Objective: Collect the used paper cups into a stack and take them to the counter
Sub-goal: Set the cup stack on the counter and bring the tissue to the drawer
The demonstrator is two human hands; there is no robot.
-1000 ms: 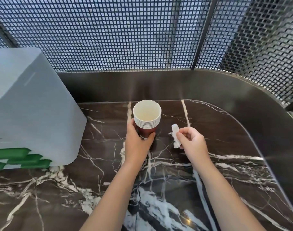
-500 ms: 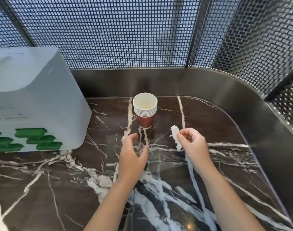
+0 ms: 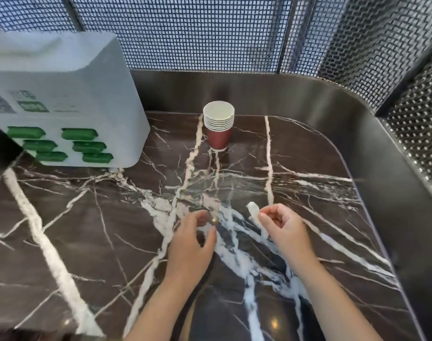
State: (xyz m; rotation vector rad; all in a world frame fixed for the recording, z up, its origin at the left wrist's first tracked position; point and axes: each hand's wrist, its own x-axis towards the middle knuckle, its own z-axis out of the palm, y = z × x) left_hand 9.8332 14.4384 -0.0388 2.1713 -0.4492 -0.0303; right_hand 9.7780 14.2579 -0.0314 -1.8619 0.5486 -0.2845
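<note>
A stack of red paper cups (image 3: pixel 218 127) with white rims stands upright on the dark marble counter (image 3: pixel 87 217), near its back edge. My left hand (image 3: pixel 192 239) hovers well in front of the stack, fingers apart and curled, holding nothing. My right hand (image 3: pixel 283 227) is beside it to the right, pinching a crumpled white scrap of paper (image 3: pixel 256 216) between thumb and fingers. Neither hand touches the cups.
A white box-shaped machine (image 3: pixel 62 94) with green slots stands at the back left of the counter. A dark metal rim (image 3: pixel 382 143) curves round the back and right side, with black mesh panels (image 3: pixel 210 33) above it.
My left hand let go of the cup stack and drew back toward me. The right hand pulled back too, still holding the paper scrap. The stack stays on the counter.
</note>
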